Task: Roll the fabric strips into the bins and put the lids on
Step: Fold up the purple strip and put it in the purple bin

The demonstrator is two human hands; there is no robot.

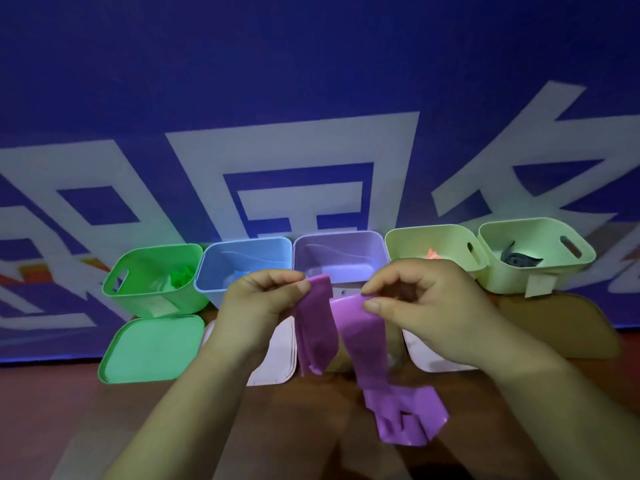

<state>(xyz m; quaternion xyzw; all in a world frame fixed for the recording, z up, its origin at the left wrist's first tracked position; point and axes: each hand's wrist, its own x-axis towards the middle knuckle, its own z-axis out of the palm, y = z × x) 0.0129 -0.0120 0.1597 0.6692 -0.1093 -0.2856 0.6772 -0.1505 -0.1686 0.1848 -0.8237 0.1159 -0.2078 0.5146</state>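
Above the brown worktop [86, 427], two bare hands hold a purple fabric strip [360, 344] just in front of a row of five open bins. The left hand [263, 303] pinches one end between thumb and fingers. The right hand [429, 306] pinches the strip a little further along. The rest hangs down, its tail crumpled on the worktop.

With so much slack loose, the roll may well start crooked or spring open.

From the left:
- The green bin [152, 292] holds green fabric.
- The blue bin [221, 258] holds a blue piece.
- The purple bin [339, 251], right behind the hands, looks empty.
- A pale yellow-green bin [415, 244] shows something orange.
- The last pale green bin [512, 275] holds a dark grey roll.

No bin is covered. A green lid [152, 348] and paler lids [277, 358] lie flat in front.
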